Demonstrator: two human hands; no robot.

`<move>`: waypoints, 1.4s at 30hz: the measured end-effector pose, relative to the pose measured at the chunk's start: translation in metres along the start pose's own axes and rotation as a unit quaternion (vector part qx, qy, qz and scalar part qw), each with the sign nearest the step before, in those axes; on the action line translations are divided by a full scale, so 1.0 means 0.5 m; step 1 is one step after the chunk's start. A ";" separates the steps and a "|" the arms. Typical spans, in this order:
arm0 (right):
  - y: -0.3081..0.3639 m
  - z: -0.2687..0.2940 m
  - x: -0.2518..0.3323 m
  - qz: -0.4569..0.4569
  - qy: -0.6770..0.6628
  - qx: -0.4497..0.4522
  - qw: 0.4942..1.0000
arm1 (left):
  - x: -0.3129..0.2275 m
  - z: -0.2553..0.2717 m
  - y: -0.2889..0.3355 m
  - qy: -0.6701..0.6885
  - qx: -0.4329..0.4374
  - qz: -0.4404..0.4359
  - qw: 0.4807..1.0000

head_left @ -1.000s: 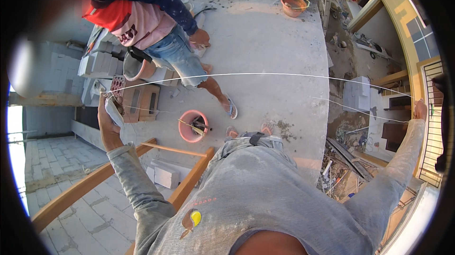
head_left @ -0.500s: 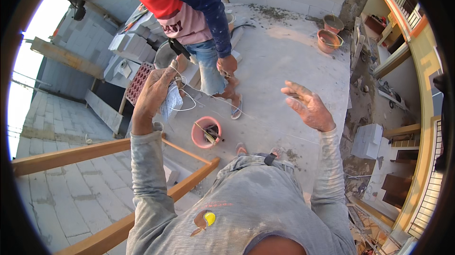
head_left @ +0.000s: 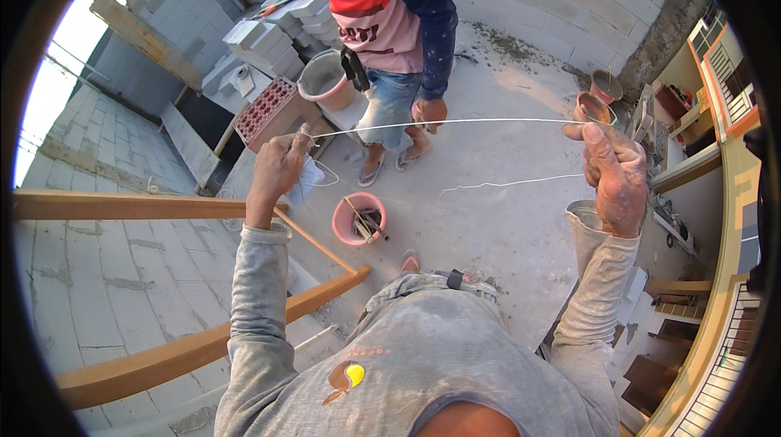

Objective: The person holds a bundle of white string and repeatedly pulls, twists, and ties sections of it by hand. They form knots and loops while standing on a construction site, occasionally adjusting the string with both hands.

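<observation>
A thin white string runs taut between my two raised hands. My left hand pinches one end, fingers closed round it. Beneath that hand hangs a pale blue-white piece with a loose loop of string; whether it is wound with string I cannot tell. My right hand grips the other end between thumb and fingers, and a slack tail of string trails from it to the left. Under the string, on the floor, stands a pink bucket with several tools in it.
A co-worker in a red and pink shirt stands ahead. A wooden frame lies to my left. Stacked pale blocks, a cement bucket and a red egg-tray-like block are at far left; another bucket stands far right.
My right hand has closed on the string and moved right, drawing it taut. Earlier it was spread open. My left hand has dropped slightly. The view has shifted, and the co-worker now stands more upright.
</observation>
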State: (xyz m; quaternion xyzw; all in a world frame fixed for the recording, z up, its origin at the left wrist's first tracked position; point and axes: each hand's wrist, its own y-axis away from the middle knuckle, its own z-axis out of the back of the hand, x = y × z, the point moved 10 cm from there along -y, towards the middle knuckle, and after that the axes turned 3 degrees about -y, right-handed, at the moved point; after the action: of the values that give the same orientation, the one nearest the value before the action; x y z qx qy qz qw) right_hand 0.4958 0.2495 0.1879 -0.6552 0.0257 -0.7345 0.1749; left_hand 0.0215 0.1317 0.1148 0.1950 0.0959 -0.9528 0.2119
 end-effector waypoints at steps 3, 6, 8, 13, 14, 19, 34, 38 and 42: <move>0.005 0.307 0.012 0.037 0.148 -0.182 0.972 | 0.113 0.000 0.012 -0.021 -0.015 0.042 0.999; 0.033 0.666 0.038 0.058 0.362 -0.298 0.882 | 0.217 0.031 0.029 -0.025 -0.047 0.083 0.995; 0.088 0.940 0.004 -0.069 0.317 -0.364 0.873 | 0.276 0.066 0.041 -0.016 -0.077 0.115 0.990; 0.339 1.358 0.029 -0.204 0.456 -0.481 0.721 | 0.343 0.141 0.059 -0.014 -0.104 0.181 0.978; 0.369 1.381 0.026 -0.223 0.474 -0.487 0.699 | 0.332 0.146 0.057 -0.005 -0.100 0.164 0.981; 0.265 1.060 -0.126 -0.202 0.546 -0.332 0.742 | 0.211 0.163 0.032 -0.005 -0.105 0.081 0.991; 0.187 -0.511 -0.121 -0.138 -0.184 0.481 0.846 | -0.114 0.061 0.074 0.094 -0.033 -0.036 0.994; 0.128 -0.235 -0.071 -0.106 -0.472 0.347 0.803 | -0.042 0.066 0.086 0.014 -0.068 -0.018 0.997; 0.030 0.155 -0.078 0.051 -0.623 0.151 0.766 | 0.034 0.029 0.090 0.024 -0.028 0.022 0.999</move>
State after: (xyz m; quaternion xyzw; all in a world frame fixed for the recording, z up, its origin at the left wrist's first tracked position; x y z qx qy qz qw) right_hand 0.5774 0.2614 0.1574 -0.9318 -0.1668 -0.1491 0.2858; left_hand 0.0222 0.0814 0.1165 0.2141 0.1234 -0.9398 0.2359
